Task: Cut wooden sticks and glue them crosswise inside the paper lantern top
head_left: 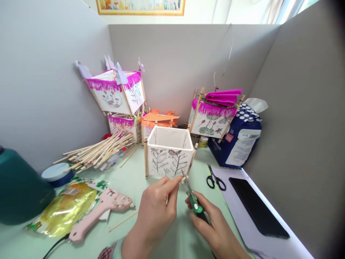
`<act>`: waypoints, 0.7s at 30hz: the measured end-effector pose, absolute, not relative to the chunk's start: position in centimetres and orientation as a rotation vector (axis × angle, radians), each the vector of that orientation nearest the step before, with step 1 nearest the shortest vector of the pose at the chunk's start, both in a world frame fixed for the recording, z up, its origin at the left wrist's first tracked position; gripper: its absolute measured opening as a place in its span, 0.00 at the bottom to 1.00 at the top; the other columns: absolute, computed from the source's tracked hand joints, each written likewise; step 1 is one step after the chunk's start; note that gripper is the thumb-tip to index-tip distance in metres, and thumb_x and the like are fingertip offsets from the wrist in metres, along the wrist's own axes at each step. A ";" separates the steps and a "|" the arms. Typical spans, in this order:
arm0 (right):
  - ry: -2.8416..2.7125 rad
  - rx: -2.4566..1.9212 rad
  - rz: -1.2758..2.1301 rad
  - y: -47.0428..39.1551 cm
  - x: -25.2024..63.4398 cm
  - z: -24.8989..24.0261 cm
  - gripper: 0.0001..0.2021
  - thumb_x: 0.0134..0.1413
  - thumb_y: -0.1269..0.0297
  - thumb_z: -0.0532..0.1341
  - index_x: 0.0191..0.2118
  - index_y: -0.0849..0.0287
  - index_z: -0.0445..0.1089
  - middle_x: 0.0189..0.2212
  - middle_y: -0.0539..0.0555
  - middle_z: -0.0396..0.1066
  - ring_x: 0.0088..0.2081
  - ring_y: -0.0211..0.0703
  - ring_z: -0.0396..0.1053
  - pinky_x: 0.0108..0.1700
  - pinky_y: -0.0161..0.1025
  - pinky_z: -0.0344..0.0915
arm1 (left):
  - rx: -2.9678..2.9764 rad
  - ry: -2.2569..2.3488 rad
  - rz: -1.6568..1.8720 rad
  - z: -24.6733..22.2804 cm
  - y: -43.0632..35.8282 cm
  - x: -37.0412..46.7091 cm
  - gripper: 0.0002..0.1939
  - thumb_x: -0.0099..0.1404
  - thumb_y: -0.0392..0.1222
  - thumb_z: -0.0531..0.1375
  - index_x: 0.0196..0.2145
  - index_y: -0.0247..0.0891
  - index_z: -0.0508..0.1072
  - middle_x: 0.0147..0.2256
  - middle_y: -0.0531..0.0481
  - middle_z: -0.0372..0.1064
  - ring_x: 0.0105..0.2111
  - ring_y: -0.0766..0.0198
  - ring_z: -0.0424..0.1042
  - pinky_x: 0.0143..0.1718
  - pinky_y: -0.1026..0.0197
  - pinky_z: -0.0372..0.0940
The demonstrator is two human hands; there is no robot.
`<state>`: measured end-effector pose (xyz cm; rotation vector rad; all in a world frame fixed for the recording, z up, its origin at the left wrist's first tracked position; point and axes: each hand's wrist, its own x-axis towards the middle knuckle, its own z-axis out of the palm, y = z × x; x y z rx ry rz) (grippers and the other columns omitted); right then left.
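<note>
My left hand [159,201] pinches a thin wooden stick; its tip pokes out past the fingertips. A length of stick [122,221] at the hand's lower left lies in line with that tip, but my hand hides the part between. My right hand [215,226] is closed around scissors [194,201] with green and black handles. Their blades touch or nearly touch the tip of the stick. Just beyond both hands stands a white box-shaped lantern [169,162], with stick posts at its corners and dark branches and a bird drawn on its front.
Left: a pink glue gun [105,208], a yellow packet [70,201], a pile of sticks [99,153] and a teal container [21,190]. Behind: decorated lanterns [115,93] and another lantern [212,118]. Right: black scissors [215,180], a tissue pack [237,140] and a black phone [256,205].
</note>
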<state>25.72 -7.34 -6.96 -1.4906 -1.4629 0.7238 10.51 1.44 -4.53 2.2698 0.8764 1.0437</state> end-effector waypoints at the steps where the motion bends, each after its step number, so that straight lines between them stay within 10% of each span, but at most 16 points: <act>1: -1.445 -1.474 0.773 -7.4 25.7 -6.6 0.21 0.55 0.60 0.55 0.54 0.59 0.63 0.43 0.56 0.71 0.43 0.48 0.68 0.48 0.42 0.64 | 2.327 0.926 1.029 -4.2 1.2 10.4 0.17 0.68 0.37 0.49 0.49 0.44 0.73 0.29 0.49 0.70 0.29 0.62 0.70 0.30 0.61 0.62; 21: -1.369 -1.498 0.972 -6.7 25.9 -5.6 0.19 0.58 0.57 0.55 0.53 0.58 0.66 0.38 0.53 0.70 0.42 0.47 0.65 0.48 0.42 0.61 | 2.658 1.154 0.713 -1.9 2.0 10.6 0.17 0.65 0.34 0.51 0.46 0.49 0.74 0.29 0.54 0.72 0.26 0.61 0.72 0.26 0.61 0.59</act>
